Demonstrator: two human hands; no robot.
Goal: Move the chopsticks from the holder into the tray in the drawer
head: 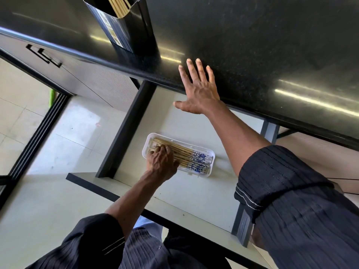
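Note:
A black holder [124, 26] stands on the dark countertop [262, 45] at the top left, with several bamboo chopsticks [118, 4] still sticking out of it. Below the counter a drawer [174, 193] is pulled out. A white tray [210, 154] lies in it, holding several chopsticks with blue-patterned ends [196, 160]. My left hand [161, 160] rests on the left end of those chopsticks, fingers curled down onto them. My right hand [198, 86] lies flat on the counter's front edge, fingers spread and straight.
A grey cabinet front with a recessed black handle [43, 55] stands at the left. Pale floor tiles [68, 136] and a black sliding-door track [37, 136] lie beyond the drawer's left side. The drawer's dark side rails [126, 131] frame the tray.

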